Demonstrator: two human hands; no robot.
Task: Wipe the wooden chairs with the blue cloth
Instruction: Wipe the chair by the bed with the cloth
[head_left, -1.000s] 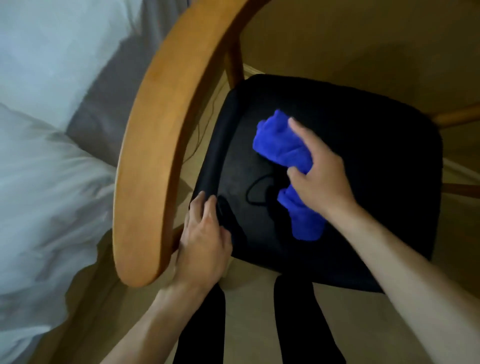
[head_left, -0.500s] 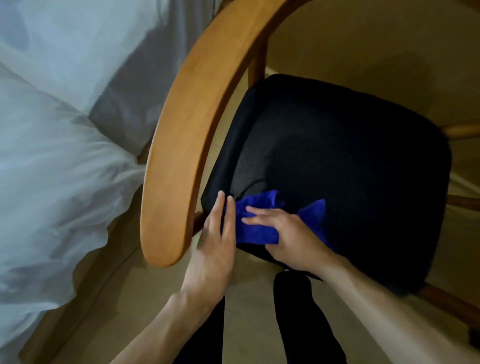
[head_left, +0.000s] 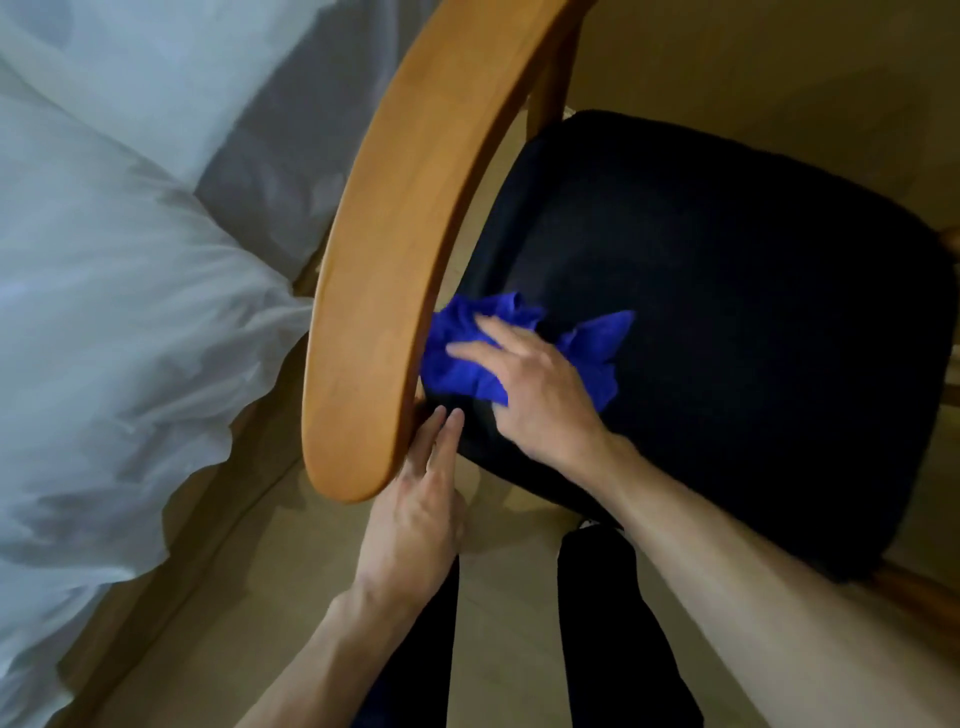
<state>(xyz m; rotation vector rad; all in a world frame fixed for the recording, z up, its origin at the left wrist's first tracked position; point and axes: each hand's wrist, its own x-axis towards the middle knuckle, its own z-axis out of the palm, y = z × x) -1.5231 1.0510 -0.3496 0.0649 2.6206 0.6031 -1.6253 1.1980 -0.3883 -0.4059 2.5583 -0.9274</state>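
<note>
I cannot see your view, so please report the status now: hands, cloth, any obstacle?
Right hand presses blue cloth flat on black seat. Left hand open at seat's front edge. Wooden armrest overhangs cloth.

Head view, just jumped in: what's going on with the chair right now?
A person is wiping a wooden chair. The right hand presses the blue cloth onto the black seat cushion, near its corner beside the curved wooden armrest. The left hand lies flat with straight fingers at the seat's front edge, partly tucked under the armrest's end. White bedding lies left of the chair.
</note>
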